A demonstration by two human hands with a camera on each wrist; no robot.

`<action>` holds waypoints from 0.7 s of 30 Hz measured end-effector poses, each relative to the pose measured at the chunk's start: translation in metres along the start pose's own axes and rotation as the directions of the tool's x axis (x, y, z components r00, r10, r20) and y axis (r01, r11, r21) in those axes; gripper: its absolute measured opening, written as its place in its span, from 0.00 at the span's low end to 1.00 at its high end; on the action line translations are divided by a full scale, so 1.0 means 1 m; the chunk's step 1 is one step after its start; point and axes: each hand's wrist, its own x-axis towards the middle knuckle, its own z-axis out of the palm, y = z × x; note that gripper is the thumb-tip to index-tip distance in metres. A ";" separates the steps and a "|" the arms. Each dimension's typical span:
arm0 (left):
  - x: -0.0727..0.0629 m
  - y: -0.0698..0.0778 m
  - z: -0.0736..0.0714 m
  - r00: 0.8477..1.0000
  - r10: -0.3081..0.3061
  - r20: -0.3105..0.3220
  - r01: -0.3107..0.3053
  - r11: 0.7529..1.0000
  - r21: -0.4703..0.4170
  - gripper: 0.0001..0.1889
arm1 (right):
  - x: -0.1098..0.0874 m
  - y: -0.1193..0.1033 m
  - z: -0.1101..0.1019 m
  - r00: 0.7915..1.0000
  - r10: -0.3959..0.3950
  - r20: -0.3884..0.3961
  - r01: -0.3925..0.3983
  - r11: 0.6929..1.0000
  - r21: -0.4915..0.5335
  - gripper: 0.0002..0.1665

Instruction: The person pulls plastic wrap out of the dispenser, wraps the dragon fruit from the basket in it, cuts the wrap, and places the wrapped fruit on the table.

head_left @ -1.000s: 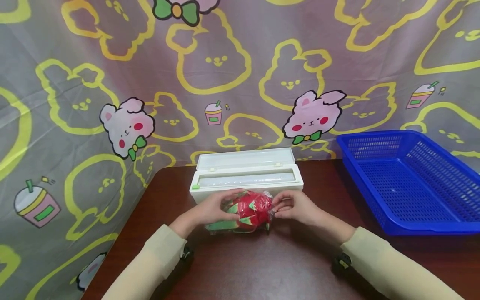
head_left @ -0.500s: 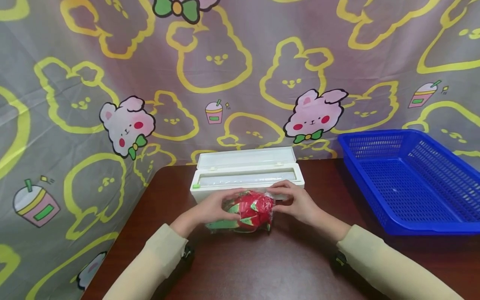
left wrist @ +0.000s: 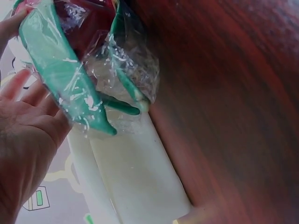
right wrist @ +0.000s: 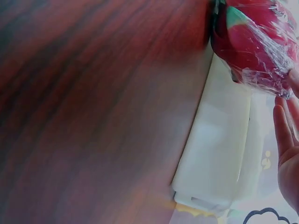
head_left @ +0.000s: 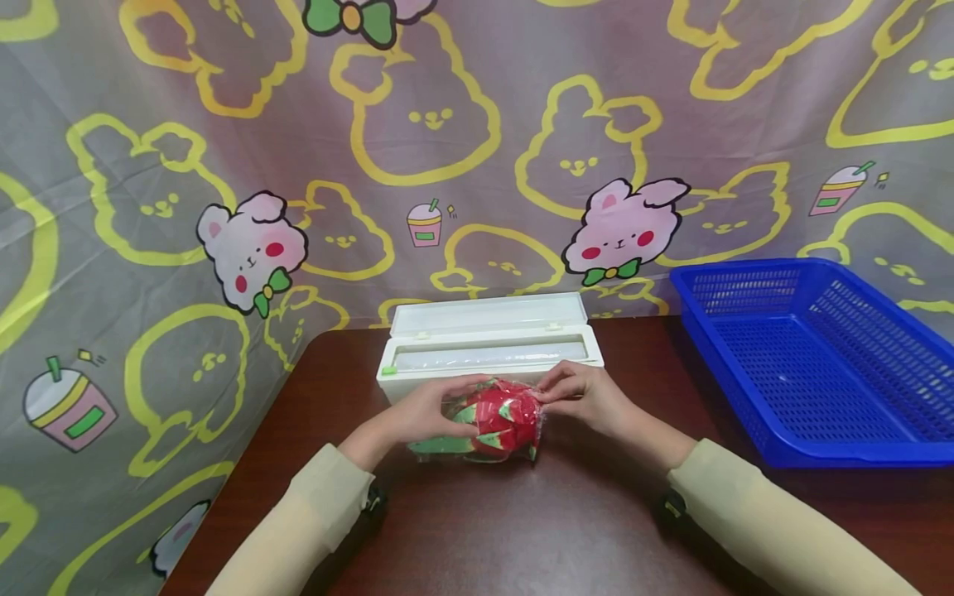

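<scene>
A red dragon fruit (head_left: 499,426) with green scales lies just in front of the white box, covered in clear plastic wrap (left wrist: 145,67). My left hand (head_left: 417,410) grips its left end, thumb in front and fingers behind. At the opposite end, my right hand (head_left: 589,399) pinches the wrap between thumb and fingertips. In the left wrist view, long green scales (left wrist: 70,79) show through loose, crinkled film. The right wrist view has the red end of the fruit (right wrist: 247,46) with film gathered towards the fingertips.
Behind the fruit stands the white wrap box (head_left: 488,314), lid raised, with a roll of film (head_left: 492,358) inside and a green slider (head_left: 389,371) at its left. A blue perforated basket (head_left: 790,455) sits on the right of the brown table (head_left: 522,538). A patterned curtain hangs behind.
My right hand first opened its fingers around the fruit's right end, then drew them together on the film, slightly higher than before. My left hand and the fruit stay nearly still.
</scene>
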 end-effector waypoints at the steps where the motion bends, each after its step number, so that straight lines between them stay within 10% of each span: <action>1: 0.000 0.000 0.000 1.000 -0.001 -0.001 0.001 1.000 -0.001 0.40 | 0.000 0.000 0.000 1.000 0.014 0.004 -0.014 1.000 0.003 0.09; 21: 0.007 -0.007 -0.001 0.996 0.031 0.080 -0.017 0.986 -0.166 0.37 | 0.002 -0.003 -0.002 0.981 0.188 0.055 -0.189 0.982 0.002 0.19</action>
